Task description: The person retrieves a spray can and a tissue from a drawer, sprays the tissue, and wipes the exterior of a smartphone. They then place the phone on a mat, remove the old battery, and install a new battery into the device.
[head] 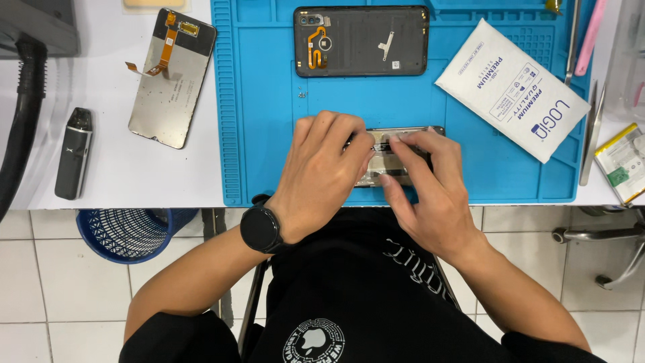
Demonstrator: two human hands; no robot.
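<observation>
Near the middle of the frame, at the lower edge of the blue work mat (269, 134), an opened phone body (396, 158) lies flat with both hands on it. Its long axis runs left to right across the picture, parallel to the front edge of the white table (107, 175); only its upper edge and right end show, since the hands cover the rest.

The left hand (322, 175), with a black watch (261, 228) at the wrist, comes in from the lower left and lies over the left part of the phone body, fingers curled down onto it and fingertips meeting the device near its centre. The right hand (426, 195) comes in from the lower right; its thumb and fingers are pinched together on the phone body's middle, on something small and dark there that cannot be made out. So the device sits under and between the two grips, both hands closed onto it.

Above them, at the top centre of the mat, a dark back cover (363, 40) lies inside-up, also lengthwise left to right. To the upper right a white flat packet (514, 87) rests tilted on the mat, with metal tweezers (590, 134) just off its right edge and a yellow-edged battery (625, 165) at the far right. In the upper left, off the mat, a display panel (168, 84) lies face down with its orange flex cable showing, and a small dark grey device (72, 153) stands apart at the far left. Below the table edge sits a blue basket (131, 232).
</observation>
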